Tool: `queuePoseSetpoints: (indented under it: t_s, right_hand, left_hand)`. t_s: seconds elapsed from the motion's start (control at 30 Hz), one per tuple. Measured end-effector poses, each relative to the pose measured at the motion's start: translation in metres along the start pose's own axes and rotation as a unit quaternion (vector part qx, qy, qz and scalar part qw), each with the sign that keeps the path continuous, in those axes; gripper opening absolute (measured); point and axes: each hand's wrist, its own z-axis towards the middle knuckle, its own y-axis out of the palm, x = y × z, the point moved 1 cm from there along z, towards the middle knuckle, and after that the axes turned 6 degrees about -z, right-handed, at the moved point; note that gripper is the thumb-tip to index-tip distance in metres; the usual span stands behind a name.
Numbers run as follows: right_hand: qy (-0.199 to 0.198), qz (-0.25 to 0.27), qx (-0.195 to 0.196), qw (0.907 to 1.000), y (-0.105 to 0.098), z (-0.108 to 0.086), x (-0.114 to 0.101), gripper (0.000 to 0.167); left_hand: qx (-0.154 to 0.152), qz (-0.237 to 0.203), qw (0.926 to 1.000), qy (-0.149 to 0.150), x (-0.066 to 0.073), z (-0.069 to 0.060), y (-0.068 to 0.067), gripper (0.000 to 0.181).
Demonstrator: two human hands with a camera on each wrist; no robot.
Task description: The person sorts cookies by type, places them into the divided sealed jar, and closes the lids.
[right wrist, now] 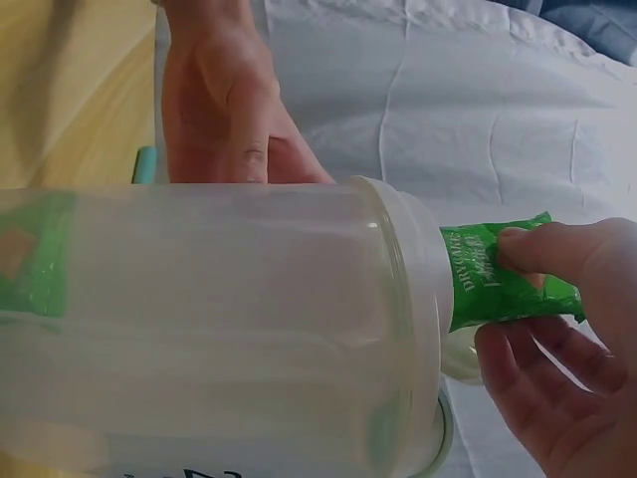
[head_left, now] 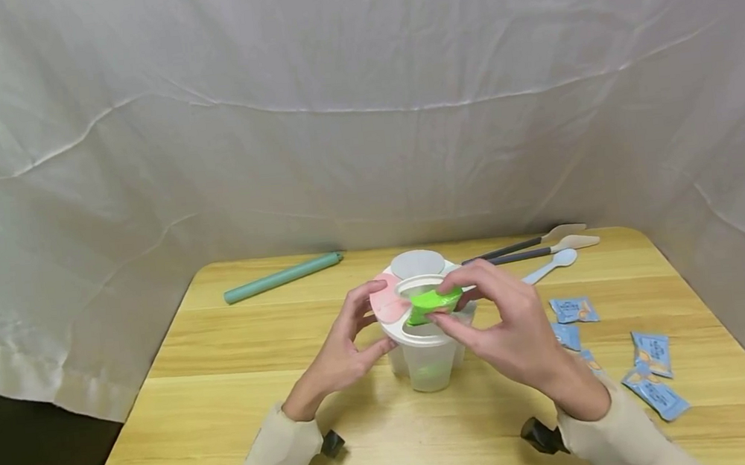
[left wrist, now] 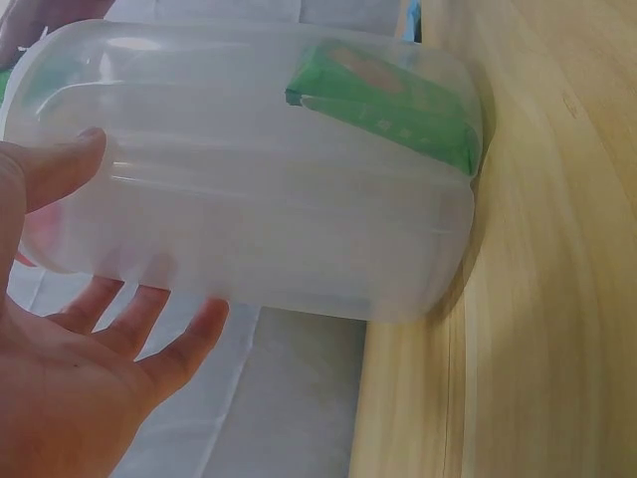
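Note:
A translucent plastic container (head_left: 428,368) with several compartments stands upright on the table in front of me. Its white top carries a pink lid (head_left: 388,302) and a pale grey lid (head_left: 418,263); the front compartment is uncovered. My left hand (head_left: 340,354) holds the container's left side near the rim, thumb in front and fingers behind. Between thumb and fingers, my right hand (head_left: 512,324) pinches a green packet (right wrist: 493,269) at the mouth of the front compartment. Another green packet (left wrist: 388,105) lies at the bottom inside, seen through the wall.
Several blue packets (head_left: 574,310) lie on the table (head_left: 201,414) at the right. Behind them are a light blue spoon (head_left: 551,265) and two dark-handled spatulas (head_left: 575,241). A teal tube (head_left: 282,277) lies at the back left, near the grey cloth backdrop (head_left: 365,158).

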Motion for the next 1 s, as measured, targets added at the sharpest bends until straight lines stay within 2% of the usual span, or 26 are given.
queuePoseSetpoints:
  t_s: [0.13,0.33,0.5,0.6,0.77,1.0]
  right_hand:
    - [-0.007,0.0,0.01,0.9999,0.001,-0.003,-0.001,0.041]
    - [-0.006,-0.026,-0.022,0.9994,0.005,-0.01,0.003,0.035]
    - [-0.022,-0.038,-0.028,0.9987,0.005,-0.016,0.008,0.029]
    - [-0.035,-0.031,-0.019,0.9987,0.004,-0.017,0.009,0.024]
    - [-0.065,-0.017,0.004,0.9977,0.003,-0.017,0.009,0.037]
    - [-0.069,-0.02,0.02,0.9972,0.002,-0.019,0.01,0.033]
  left_hand:
    - [0.001,0.001,1.0,-0.003,0.002,-0.001,-0.001,0.084]
    - [0.001,0.002,1.0,-0.002,0.003,-0.001,-0.001,0.082]
    - [-0.003,-0.002,1.0,0.006,0.001,0.0,0.0,0.084]
    - [-0.004,-0.002,0.9999,0.01,0.001,0.0,0.0,0.084]
    - [-0.004,0.0,0.9999,0.016,0.0,0.0,0.0,0.084]
    - [0.0,-0.002,0.9999,0.013,0.0,0.0,0.0,0.084]
